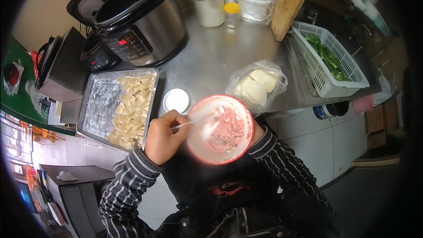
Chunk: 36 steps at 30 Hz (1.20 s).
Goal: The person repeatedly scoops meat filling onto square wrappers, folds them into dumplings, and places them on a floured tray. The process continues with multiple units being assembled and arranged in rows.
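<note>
My left hand (166, 136) pinches the thin handle of a whitish spoon (181, 125), and the spoon's far end blurs over the bowl. A red-rimmed bowl (202, 147) with a pale inside is tilted in front of my torso. Pink minced meat (229, 128) flecked with green lies inside it. At the bowl's right side, my right hand (257, 135) holds it, with most of the fingers hidden behind it. Left of my left hand, folded dumplings (130, 109) cover the right part of a floured metal tray (99, 105). A clear plastic bag (277, 67) beyond the bowl contains pale dough wrappers (254, 89).
A round white lid (176, 100) lies between tray and bowl on the steel counter (211, 53). Behind stand a large electric cooker (158, 29), a yellow-lidded jar (232, 15) and a wooden board (290, 3). At right, a white plastic basket (307, 53) holds leafy greens (327, 56).
</note>
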{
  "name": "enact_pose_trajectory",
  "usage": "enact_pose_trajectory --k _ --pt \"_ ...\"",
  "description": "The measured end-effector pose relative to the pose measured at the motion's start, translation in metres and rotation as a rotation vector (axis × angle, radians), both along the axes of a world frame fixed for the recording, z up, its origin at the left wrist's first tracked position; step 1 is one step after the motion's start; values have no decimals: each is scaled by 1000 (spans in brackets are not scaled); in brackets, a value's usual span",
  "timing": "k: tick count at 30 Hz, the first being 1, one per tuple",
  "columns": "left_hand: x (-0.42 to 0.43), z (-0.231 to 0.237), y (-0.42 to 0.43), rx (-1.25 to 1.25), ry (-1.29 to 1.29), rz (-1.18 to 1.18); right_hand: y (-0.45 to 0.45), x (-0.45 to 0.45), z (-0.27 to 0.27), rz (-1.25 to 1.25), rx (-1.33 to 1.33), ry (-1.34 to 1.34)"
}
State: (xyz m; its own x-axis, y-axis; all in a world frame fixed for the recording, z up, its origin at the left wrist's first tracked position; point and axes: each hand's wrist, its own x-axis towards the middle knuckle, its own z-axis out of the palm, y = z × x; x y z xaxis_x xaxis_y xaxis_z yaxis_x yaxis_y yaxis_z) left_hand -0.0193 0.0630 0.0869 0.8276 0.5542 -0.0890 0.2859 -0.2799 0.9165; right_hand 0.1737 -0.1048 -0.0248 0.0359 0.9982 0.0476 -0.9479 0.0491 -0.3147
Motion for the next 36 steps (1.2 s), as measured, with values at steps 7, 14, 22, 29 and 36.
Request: enact_pose_trajectory --k 7,14,22,29,36 --pt "0 -34 -15 5 -104 242 -18 -15 30 -289 -16 -239" --pt "0 -43 -33 34 -104 278 -22 -48 16 -696 -82 -696" --pt "-4 39 12 281 24 -65 -38 -9 8 -523 -267 -645" --pt "38 83 54 829 -39 -570 -27 10 25 -234 -280 -802" --pt "52 70 73 737 -97 -615 -27 11 25 -126 -222 -432"
